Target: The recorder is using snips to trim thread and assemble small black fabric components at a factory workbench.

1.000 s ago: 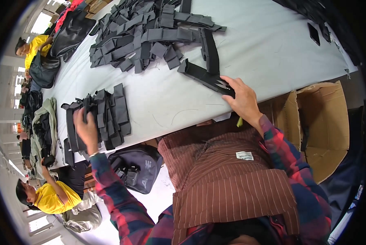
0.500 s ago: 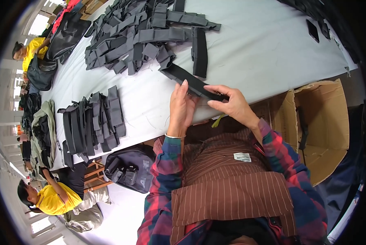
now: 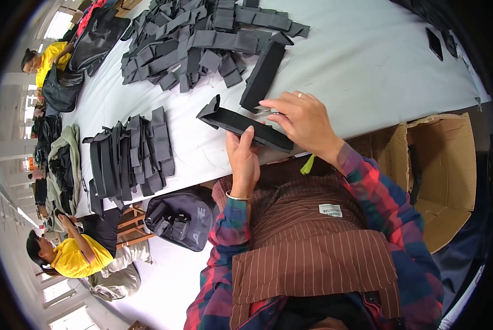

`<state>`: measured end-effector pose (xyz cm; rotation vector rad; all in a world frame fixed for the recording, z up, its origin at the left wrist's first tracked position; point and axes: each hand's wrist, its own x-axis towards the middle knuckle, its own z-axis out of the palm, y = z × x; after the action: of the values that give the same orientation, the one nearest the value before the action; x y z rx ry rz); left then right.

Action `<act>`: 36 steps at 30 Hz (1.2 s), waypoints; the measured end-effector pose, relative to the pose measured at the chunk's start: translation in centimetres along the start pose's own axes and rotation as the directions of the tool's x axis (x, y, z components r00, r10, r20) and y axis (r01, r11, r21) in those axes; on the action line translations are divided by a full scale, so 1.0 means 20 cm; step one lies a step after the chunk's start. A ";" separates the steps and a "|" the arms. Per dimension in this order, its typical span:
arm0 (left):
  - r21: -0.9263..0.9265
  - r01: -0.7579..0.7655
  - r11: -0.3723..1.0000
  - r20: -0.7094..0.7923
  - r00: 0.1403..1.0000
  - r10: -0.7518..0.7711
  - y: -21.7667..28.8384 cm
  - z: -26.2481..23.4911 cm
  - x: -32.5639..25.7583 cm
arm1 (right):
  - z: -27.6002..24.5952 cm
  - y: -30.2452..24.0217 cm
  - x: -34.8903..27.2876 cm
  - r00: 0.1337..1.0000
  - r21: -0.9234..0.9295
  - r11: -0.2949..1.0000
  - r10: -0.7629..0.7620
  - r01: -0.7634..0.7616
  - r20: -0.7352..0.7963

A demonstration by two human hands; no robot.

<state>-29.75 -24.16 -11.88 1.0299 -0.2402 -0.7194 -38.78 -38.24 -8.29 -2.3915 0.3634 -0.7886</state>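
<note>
My left hand (image 3: 243, 160) grips a folded black fabric strip (image 3: 252, 127) from below, with the thumb on its near edge. The strip slants above the table's front edge, its far-left end flared up. Just right of it, my right hand (image 3: 304, 118) is closed, thumb and forefinger pinching a small metal-tipped tool (image 3: 265, 113) that looks like thread snips; most of it is hidden by the fingers. Another black strip (image 3: 265, 71) lies beyond my hands, its near end close to the tool's tip.
A heap of dark grey fabric strips (image 3: 202, 41) covers the far table (image 3: 356, 60). Sorted strips (image 3: 128, 157) lie in a row at left. A phone (image 3: 434, 44) rests far right; a cardboard box (image 3: 442, 165) stands below. A black bag (image 3: 183, 220) sits lower left. Two people in yellow work at left.
My right hand has come off the strip and moved up, now with the small tool in its pinch. My left hand still holds the strip, shifted left. The other strip has turned and lies nearer.
</note>
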 end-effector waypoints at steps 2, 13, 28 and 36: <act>-0.004 -0.010 1.000 -0.004 1.000 0.010 0.00 0.00 -0.01 | 0.04 -0.02 0.04 0.989 -0.072 0.989 -0.131 0.126 -0.065; 0.103 -0.087 0.991 -0.017 0.996 0.089 0.00 0.02 -0.06 | 0.17 -0.07 0.16 0.926 -0.366 0.861 -0.378 0.353 0.003; -0.318 0.303 0.898 0.091 0.953 -0.290 0.08 -0.07 -0.26 | 0.03 -0.22 -0.16 0.997 0.185 0.983 0.005 -0.019 0.073; -0.345 0.305 0.888 0.171 0.950 -0.260 0.12 -0.03 -0.32 | 0.05 -0.23 -0.19 0.914 0.334 0.851 0.372 -0.406 0.164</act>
<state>-33.15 -18.89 -9.33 0.6668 -0.0510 -1.0509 -40.91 -32.54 -7.78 -1.9118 0.5888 -0.4999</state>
